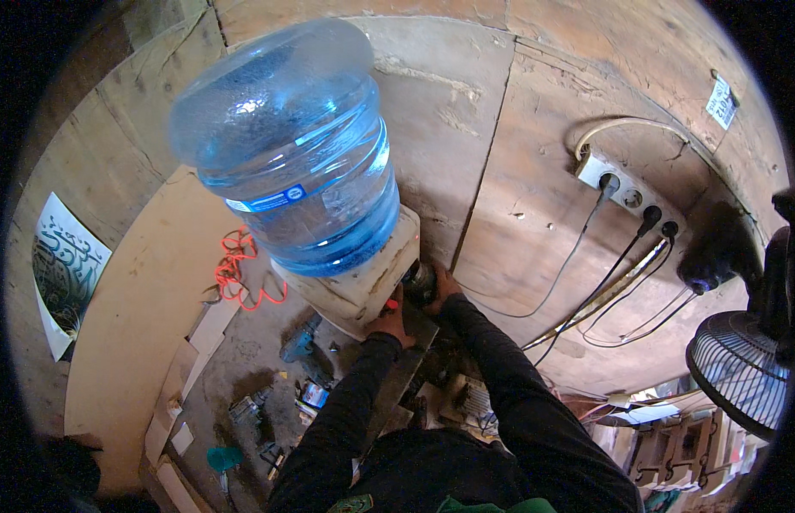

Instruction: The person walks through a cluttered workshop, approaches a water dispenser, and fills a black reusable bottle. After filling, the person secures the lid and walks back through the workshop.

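Note:
A big blue water bottle [288, 145] stands upside down on a dirty white dispenser [355, 282]. My left hand [389, 323] presses on the dispenser's front by a small red tap. My right hand [438, 289] is wrapped around a dark cup [417, 282] held close under the taps. Both arms wear black sleeves and come up from the lower edge. How full the cup is cannot be seen.
A power strip [624, 190] with black cables hangs on the plywood wall [534, 171] at the right. A black fan [744, 359] stands at the far right. An orange cord [238, 269] lies left of the dispenser. Tools and scraps litter the floor [244, 376] below.

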`<action>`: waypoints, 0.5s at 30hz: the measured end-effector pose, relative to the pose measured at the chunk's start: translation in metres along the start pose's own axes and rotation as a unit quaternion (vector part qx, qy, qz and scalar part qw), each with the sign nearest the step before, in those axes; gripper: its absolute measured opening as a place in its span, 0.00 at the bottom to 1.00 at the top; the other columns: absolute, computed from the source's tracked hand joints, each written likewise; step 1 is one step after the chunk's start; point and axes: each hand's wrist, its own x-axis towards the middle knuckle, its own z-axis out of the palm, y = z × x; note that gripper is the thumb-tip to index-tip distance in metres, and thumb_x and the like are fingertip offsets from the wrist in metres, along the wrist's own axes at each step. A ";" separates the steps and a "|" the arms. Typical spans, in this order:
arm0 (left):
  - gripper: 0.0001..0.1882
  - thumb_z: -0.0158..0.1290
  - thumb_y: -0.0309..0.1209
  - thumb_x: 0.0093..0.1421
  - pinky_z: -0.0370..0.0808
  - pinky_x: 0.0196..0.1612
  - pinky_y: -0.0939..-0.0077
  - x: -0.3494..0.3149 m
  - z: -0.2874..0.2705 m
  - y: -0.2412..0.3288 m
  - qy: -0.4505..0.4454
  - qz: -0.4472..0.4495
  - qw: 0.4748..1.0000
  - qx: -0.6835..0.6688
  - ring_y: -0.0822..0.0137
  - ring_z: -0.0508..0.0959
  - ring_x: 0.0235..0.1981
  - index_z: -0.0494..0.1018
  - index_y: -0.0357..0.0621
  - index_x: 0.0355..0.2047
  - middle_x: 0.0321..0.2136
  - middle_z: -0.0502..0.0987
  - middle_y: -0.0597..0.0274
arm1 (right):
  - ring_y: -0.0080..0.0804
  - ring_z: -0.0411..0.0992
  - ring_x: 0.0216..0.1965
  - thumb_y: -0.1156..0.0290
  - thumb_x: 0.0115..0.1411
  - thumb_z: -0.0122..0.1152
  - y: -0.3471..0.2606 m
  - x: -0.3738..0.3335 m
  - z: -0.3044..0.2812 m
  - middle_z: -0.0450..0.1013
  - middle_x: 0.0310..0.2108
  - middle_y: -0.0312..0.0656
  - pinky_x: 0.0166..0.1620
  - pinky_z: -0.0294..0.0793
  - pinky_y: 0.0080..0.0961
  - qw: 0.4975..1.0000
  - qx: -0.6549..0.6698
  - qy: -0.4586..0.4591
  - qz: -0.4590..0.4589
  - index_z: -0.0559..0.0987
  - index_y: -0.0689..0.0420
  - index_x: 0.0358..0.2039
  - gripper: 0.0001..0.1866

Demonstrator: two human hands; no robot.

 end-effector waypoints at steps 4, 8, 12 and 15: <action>0.71 0.66 0.48 0.51 0.75 0.55 0.42 -0.016 -0.014 0.010 0.004 -0.002 1.000 0.013 0.39 0.78 0.53 0.15 0.65 0.72 0.59 0.72 0.38 | 0.63 0.60 0.67 0.59 0.11 0.90 0.007 0.005 0.006 0.58 0.67 0.61 0.66 0.65 0.51 0.998 0.042 -0.020 0.043 0.47 0.51 0.73 0.85; 0.72 0.67 0.47 0.50 0.76 0.55 0.44 -0.030 -0.020 0.017 0.073 0.018 0.997 0.011 0.39 0.78 0.52 0.15 0.64 0.72 0.57 0.74 0.37 | 0.63 0.60 0.67 0.57 0.12 0.90 0.009 0.007 0.008 0.58 0.67 0.62 0.67 0.65 0.51 0.999 0.041 -0.011 -0.001 0.47 0.51 0.73 0.84; 0.74 0.69 0.47 0.48 0.74 0.57 0.45 -0.036 -0.027 0.021 0.067 0.015 0.997 0.016 0.39 0.78 0.53 0.14 0.63 0.72 0.59 0.73 0.37 | 0.61 0.65 0.63 0.54 0.20 0.86 0.004 0.002 0.004 0.62 0.64 0.62 0.64 0.69 0.48 1.000 0.021 0.007 -0.018 0.48 0.51 0.72 0.78; 0.76 0.70 0.47 0.47 0.71 0.60 0.43 -0.036 -0.031 0.022 0.054 0.012 0.998 0.011 0.38 0.73 0.59 0.14 0.63 0.72 0.63 0.68 0.38 | 0.61 0.68 0.61 0.53 0.24 0.84 -0.003 -0.003 -0.002 0.63 0.63 0.62 0.62 0.71 0.46 1.000 0.005 0.006 -0.014 0.48 0.52 0.72 0.75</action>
